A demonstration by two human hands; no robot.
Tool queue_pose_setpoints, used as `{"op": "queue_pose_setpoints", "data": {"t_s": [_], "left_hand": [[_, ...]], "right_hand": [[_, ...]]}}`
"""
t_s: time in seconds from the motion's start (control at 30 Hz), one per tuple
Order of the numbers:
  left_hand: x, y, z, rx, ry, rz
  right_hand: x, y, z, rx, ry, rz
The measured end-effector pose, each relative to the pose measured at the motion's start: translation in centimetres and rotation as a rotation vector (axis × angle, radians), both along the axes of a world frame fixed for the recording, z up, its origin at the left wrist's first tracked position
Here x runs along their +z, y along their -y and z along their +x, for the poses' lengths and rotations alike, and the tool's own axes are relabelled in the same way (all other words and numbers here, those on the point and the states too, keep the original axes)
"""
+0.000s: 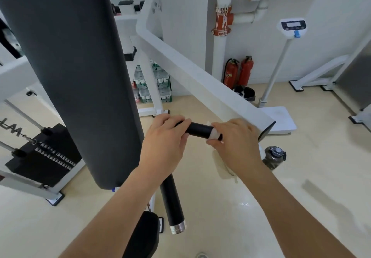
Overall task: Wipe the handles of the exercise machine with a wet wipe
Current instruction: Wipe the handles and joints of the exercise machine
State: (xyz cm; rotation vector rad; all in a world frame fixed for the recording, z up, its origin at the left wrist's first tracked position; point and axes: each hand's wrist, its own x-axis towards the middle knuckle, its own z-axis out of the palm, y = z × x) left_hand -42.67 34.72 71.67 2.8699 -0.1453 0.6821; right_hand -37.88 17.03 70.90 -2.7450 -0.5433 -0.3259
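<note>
2 hands work on 1 horizontal black handle. My left grip clenches its inner end; my right grip clasps the wet wipe around the outer end, slack hanging below. 1 lidded bottle stands on the floor; contents unclear.

I see a black cylindrical foam handle lying horizontal, with a crumpled white wet wipe wrapped around its right end.
</note>
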Motion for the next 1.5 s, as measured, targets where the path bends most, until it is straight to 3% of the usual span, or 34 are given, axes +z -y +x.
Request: {"op": "queue_pose_setpoints", "data": {"t_s": [0.2, 0.5, 0.7, 0.83, 0.93, 1.03, 1.1, 1.33, 1.5], "left_hand": [[0.3, 1.1, 0.1, -0.048, -0.033, 0.053], [0.3, 2.1, 1.4, -0.161, -0.055, 0.088], [0.3, 2.7, 1.5, -0.135, -0.020, -0.014], [0.7, 3.9, 0.8, -0.236, -0.067, -0.160], [1.0, 5.3, 1.3, -0.384, -0.175, -0.066], [1.1, 5.2, 2.3, -0.361, -0.262, -0.025], [1.0, 4.9, 2.9, -0.355, -0.258, 0.050], [3.3, 5.5, 6.2, -0.181, -0.499, 0.113], [1.5, 5.0, 3.1, -0.251, -0.292, 0.044]], "right_hand": [[0.1, -2.6, 0.6, 0.156, -0.022, 0.067], [-1.4, 1.5, 0.4, 0.105, 0.091, 0.172], [-4.6, -0.3, -2.4, -0.098, 0.314, 0.066], [-4.3, -1.4, -2.8, -0.065, 0.295, 0.295], [-3.3, -0.9, -3.3, -0.157, 0.065, 0.761], [-2.6, -0.3, -4.2, -0.300, -0.117, 1.141], [-2.8, -0.1, -4.4, -0.337, -0.112, 1.158], [-2.7, -0.8, -4.0, -0.358, -0.014, 0.915], [-2.1, -1.8, -3.4, -0.385, -0.185, 1.238]]}}
